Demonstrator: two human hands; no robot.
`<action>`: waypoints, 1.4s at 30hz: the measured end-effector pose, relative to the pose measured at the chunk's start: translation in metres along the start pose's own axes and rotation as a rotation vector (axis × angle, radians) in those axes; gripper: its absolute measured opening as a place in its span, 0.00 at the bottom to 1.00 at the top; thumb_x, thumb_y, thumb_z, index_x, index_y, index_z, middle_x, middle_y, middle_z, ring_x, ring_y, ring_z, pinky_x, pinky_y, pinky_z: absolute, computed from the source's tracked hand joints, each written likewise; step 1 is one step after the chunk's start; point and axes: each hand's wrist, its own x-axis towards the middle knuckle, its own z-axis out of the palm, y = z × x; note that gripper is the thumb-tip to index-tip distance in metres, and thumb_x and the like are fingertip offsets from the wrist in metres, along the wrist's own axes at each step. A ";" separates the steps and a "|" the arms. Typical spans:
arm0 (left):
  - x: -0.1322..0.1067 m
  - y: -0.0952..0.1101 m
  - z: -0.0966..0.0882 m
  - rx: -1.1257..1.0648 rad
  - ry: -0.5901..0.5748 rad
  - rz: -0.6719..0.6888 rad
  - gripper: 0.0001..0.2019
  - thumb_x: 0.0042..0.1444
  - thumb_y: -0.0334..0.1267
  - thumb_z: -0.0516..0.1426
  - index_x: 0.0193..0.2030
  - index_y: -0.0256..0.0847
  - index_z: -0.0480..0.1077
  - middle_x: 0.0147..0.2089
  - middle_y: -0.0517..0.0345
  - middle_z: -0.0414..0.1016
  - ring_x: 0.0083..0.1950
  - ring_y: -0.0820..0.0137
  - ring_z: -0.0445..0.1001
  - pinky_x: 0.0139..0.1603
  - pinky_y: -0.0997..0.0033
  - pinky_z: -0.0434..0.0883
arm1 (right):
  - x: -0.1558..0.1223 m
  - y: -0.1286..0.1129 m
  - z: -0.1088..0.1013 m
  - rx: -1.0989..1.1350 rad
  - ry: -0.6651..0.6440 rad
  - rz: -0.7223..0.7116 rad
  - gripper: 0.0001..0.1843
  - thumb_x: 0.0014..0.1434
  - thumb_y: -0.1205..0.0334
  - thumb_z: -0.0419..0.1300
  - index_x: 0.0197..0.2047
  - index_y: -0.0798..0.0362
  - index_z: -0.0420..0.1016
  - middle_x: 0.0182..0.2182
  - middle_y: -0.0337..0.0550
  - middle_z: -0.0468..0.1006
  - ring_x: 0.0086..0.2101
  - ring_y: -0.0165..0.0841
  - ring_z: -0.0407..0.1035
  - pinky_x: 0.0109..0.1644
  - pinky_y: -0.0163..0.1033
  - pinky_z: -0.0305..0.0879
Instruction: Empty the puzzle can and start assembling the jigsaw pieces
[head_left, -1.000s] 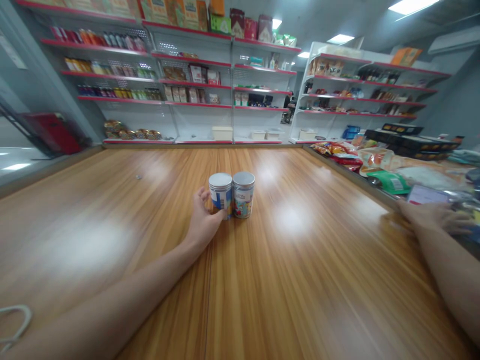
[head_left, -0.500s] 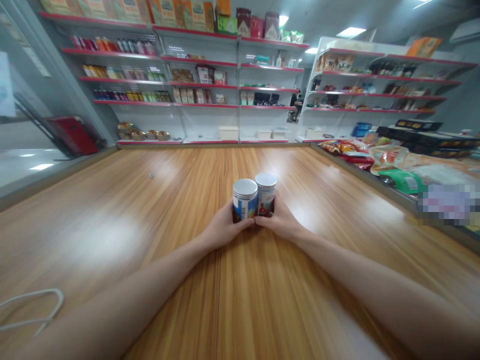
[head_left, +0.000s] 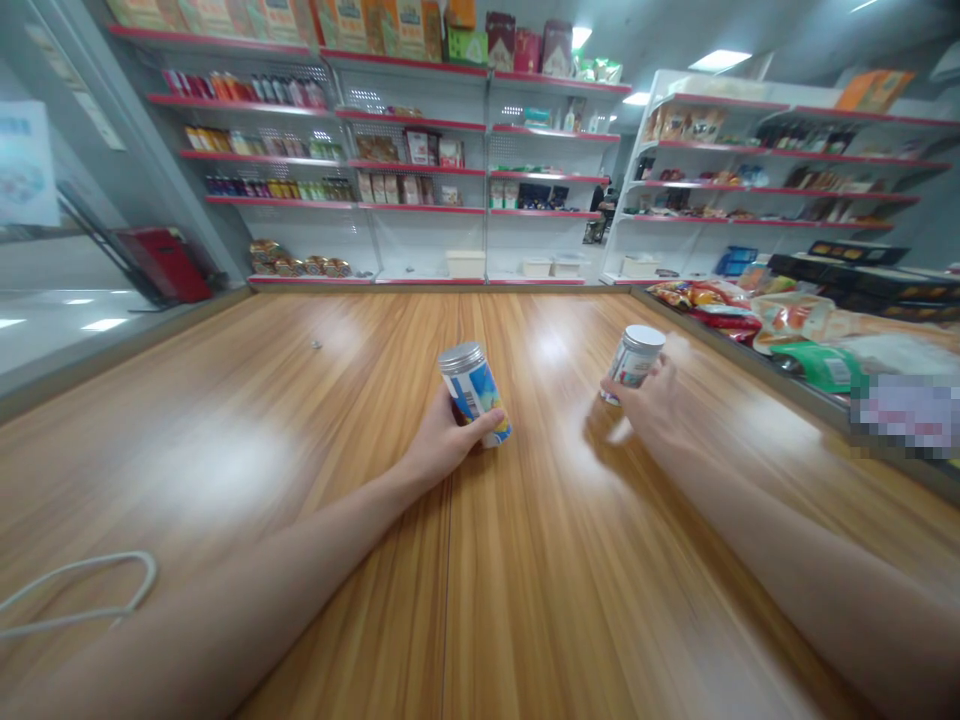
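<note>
Pulled apart since the earlier frame, the blue can [head_left: 471, 385] and the paler can [head_left: 637, 350] are tilting over the surface [head_left: 547, 560]. The left hand [head_left: 441, 440] is gripping the first mid-surface; the right hand [head_left: 654, 408] is clasping the second, farther right.

Two silver-lidded cans [head_left: 472, 390] [head_left: 635, 362], two hands [head_left: 441, 442] [head_left: 655, 406] and one white cord [head_left: 152, 573] show; one green packet [head_left: 831, 368] lies past the counter's [head_left: 555, 560] right edge

Glossy wood-grain tabletop [head_left: 555, 580], a white cord [head_left: 153, 574] at its near left, a tiny object [head_left: 316, 344] farther back.
</note>
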 end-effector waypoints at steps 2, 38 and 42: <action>-0.002 0.001 0.003 -0.115 -0.025 -0.012 0.23 0.53 0.48 0.68 0.49 0.37 0.69 0.44 0.49 0.79 0.41 0.64 0.79 0.39 0.66 0.76 | -0.018 -0.020 -0.007 0.024 0.140 -0.099 0.45 0.51 0.54 0.66 0.67 0.56 0.52 0.65 0.64 0.60 0.65 0.57 0.55 0.67 0.68 0.51; 0.008 0.010 -0.006 0.169 0.157 -0.267 0.25 0.63 0.57 0.43 0.25 0.41 0.64 0.11 0.64 0.57 0.09 0.74 0.56 0.09 0.76 0.50 | -0.077 -0.077 -0.013 0.266 -0.365 -0.894 0.34 0.57 0.74 0.62 0.64 0.38 0.69 0.57 0.47 0.69 0.55 0.46 0.67 0.59 0.56 0.66; 0.010 0.003 -0.010 0.199 0.169 -0.149 0.26 0.65 0.57 0.43 0.37 0.38 0.70 0.25 0.59 0.72 0.14 0.76 0.62 0.12 0.76 0.56 | -0.069 -0.065 -0.008 0.489 -0.702 -0.642 0.33 0.55 0.69 0.67 0.63 0.44 0.67 0.54 0.47 0.71 0.53 0.44 0.70 0.57 0.51 0.69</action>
